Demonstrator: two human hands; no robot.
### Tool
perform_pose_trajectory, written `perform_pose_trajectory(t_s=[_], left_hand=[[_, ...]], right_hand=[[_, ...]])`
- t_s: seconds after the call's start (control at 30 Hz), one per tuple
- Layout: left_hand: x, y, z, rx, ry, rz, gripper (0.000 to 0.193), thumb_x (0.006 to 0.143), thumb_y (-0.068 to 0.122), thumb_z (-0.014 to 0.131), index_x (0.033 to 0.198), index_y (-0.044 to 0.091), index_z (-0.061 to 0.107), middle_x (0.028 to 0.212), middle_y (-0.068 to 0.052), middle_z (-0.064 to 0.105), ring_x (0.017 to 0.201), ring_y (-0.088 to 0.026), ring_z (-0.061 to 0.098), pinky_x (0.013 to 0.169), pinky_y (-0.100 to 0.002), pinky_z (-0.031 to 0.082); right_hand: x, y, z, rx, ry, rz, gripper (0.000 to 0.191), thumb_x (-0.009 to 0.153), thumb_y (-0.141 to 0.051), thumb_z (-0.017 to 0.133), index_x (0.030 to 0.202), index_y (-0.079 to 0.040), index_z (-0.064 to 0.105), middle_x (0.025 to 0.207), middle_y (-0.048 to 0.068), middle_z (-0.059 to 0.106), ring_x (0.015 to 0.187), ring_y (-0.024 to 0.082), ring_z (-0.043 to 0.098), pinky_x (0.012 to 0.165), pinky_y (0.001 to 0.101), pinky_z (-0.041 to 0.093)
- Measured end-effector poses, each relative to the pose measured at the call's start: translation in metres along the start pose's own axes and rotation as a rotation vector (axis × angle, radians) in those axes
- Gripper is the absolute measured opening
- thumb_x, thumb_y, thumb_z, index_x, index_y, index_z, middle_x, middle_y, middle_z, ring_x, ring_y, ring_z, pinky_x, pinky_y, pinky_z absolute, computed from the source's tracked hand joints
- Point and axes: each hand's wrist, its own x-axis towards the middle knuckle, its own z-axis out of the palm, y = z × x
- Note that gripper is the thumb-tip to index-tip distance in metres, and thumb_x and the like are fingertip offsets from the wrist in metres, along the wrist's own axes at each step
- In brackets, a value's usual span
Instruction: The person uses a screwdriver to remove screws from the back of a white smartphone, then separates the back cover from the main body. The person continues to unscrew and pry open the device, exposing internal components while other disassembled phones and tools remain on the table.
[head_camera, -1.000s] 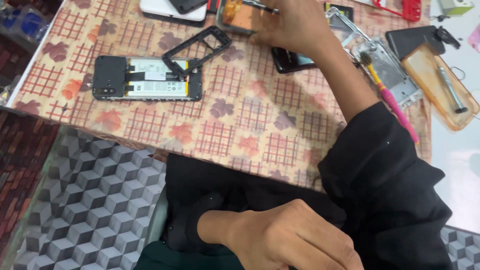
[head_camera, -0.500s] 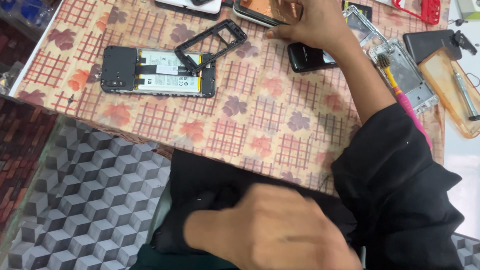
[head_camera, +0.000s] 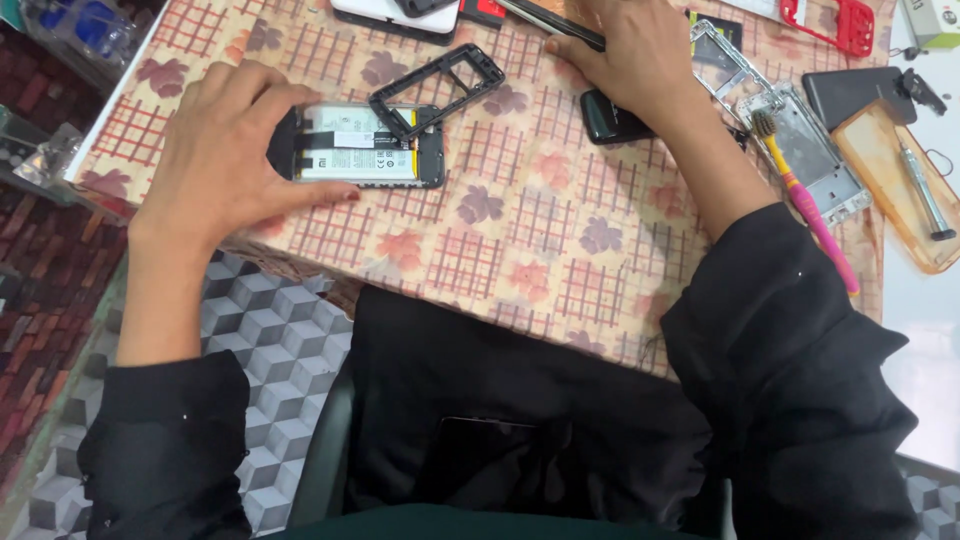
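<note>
The bench (head_camera: 560, 260) fills most of the view, covered with a cloth of red checks and faded leaf prints, and the person sits at its near edge in black sleeves. Below the bench on the left lies a floor (head_camera: 270, 330) patterned in grey cubes.

The left hand (head_camera: 225, 160) lies spread over the left end of an opened smartphone (head_camera: 365, 150), which rests flat on the bench at upper left with its back off and its white battery showing. The fingers (head_camera: 250, 85) arch over the far edge of the phone while the thumb runs along its near edge, so the hand brackets the phone loosely without lifting it; how firmly it presses cannot be told. A black phone frame (head_camera: 437, 85) leans across the phone's right end, touching it.

The right hand (head_camera: 630, 50) rests palm down at the top middle of the bench, fingers curled around a thin dark flat part (head_camera: 550, 22) at the upper edge; the grip itself is partly hidden. Just beside its wrist lies a small black phone-shaped piece (head_camera: 610, 118).

To the right lies a silver metal mid-frame (head_camera: 810, 150), with a pink-handled brush (head_camera: 815, 215) lying across it. Further right, an orange tray (head_camera: 900, 190) holds a screwdriver (head_camera: 922, 190). A red plastic frame (head_camera: 845, 22) lies at the top right.
</note>
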Motion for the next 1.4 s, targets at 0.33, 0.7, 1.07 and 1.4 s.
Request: perform_pose_trajectory(t_s=[0.33, 0.7, 1.07, 1.4], left_hand=[[0.018, 0.008, -0.062, 0.701, 0.093, 0.199, 0.087, 0.069, 0.080, 0.078, 0.110, 0.003, 0.075, 0.121, -0.009, 0.061, 0.117, -0.027, 0.058, 0.088, -0.037, 0.053], [-0.029, -0.054, -0.051, 0.342, 0.216, 0.129, 0.080, 0.077, 0.048, 0.098, 0.116, -0.009, 0.057, 0.119, -0.021, 0.052, 0.100, -0.032, 0.058, 0.081, -0.040, 0.053], [0.013, 0.047, -0.021, 0.334, 0.322, 0.213, 0.078, 0.076, 0.072, 0.086, 0.109, 0.003, 0.070, 0.108, -0.012, 0.057, 0.100, -0.027, 0.056, 0.068, -0.035, 0.051], [0.044, 0.185, 0.031, -0.026, -0.150, 0.176, 0.095, 0.070, 0.079, 0.077, 0.109, -0.007, 0.068, 0.108, -0.016, 0.059, 0.098, -0.030, 0.056, 0.072, -0.043, 0.054]], right_hand=[[0.006, -0.077, -0.033, -0.209, 0.205, -0.163, 0.035, 0.087, 0.004, 0.065, 0.121, -0.005, 0.068, 0.126, 0.011, 0.060, 0.108, 0.030, 0.066, 0.063, 0.0366, 0.055], [-0.055, -0.089, -0.080, -0.227, 0.011, -0.120, 0.030, 0.097, -0.010, 0.069, 0.126, -0.004, 0.068, 0.111, 0.014, 0.055, 0.091, 0.025, 0.066, 0.054, 0.0340, 0.055], [-0.120, -0.107, -0.144, -0.153, -0.111, -0.085, 0.034, 0.100, -0.016, 0.072, 0.132, -0.006, 0.067, 0.096, 0.007, 0.053, 0.081, 0.018, 0.062, 0.048, 0.0304, 0.047], [-0.138, -0.083, -0.181, 0.320, -0.270, 0.212, 0.037, 0.095, 0.001, 0.060, 0.128, -0.010, 0.074, 0.084, 0.006, 0.053, 0.065, 0.014, 0.052, 0.054, 0.0329, 0.041]])
